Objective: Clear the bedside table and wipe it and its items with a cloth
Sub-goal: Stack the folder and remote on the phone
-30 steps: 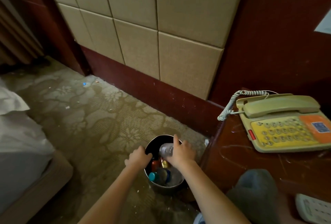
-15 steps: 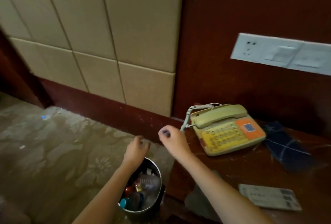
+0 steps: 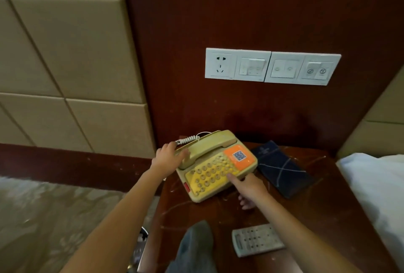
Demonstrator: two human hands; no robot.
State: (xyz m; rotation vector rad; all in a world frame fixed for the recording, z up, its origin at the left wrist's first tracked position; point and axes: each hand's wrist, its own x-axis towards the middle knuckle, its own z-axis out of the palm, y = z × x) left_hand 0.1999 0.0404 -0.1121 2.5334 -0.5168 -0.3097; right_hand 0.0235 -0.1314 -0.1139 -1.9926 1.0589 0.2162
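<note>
A yellowed telephone [image 3: 215, 163] with an orange label and a coiled cord stands at the back left of the dark red bedside table [image 3: 310, 213]. My left hand [image 3: 169, 155] lies over the left end of its handset. My right hand [image 3: 249, 187] holds the phone's front right edge, thumb on the keypad and fingers curled down by the base. A grey cloth [image 3: 194, 248] lies bunched at the table's front. A white remote control [image 3: 256, 242] lies beside the cloth, and a dark blue folder [image 3: 282, 167] lies to the right of the phone.
A white socket and switch panel [image 3: 272, 66] is on the wood wall above the table. White bedding [image 3: 376, 185] borders the table on the right. The metal bin's rim [image 3: 142, 244] shows on the patterned carpet at the table's left front corner.
My view swung up from the bin to the table. The right hand let the bottle go into the bin. Both hands then moved right and up onto the telephone.
</note>
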